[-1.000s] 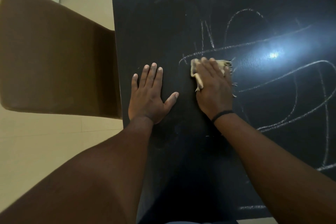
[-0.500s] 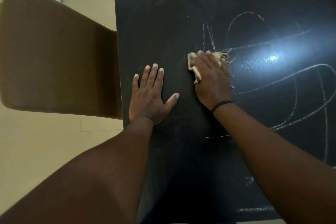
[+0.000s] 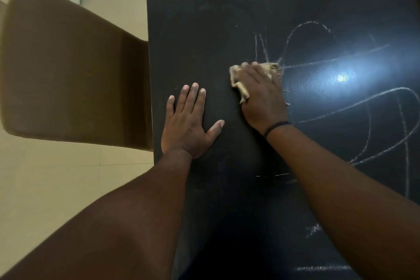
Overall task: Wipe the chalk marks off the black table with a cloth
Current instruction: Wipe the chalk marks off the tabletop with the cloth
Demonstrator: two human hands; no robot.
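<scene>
Head view: the left hand (image 3: 188, 120) lies flat on the black table (image 3: 204, 29), fingers straight, thumb spread. The right hand (image 3: 261, 93) presses a pale cloth (image 3: 241, 88) onto the table with flat fingers, touching the chalk marks (image 3: 363, 102).

The tabletop (image 3: 204, 29) is black with a faint sheen and a bluish-white glare spot on its right side. White chalk marks (image 3: 354, 102) cross it in thin loops and curved lines on the right, with short pale strokes at the near right. The cloth (image 3: 241, 88) is pale beige with frayed edges. A black band (image 3: 276, 126) circles the right wrist. The chair (image 3: 68, 70) on the left is brown. The floor (image 3: 56, 177) is cream.
</scene>
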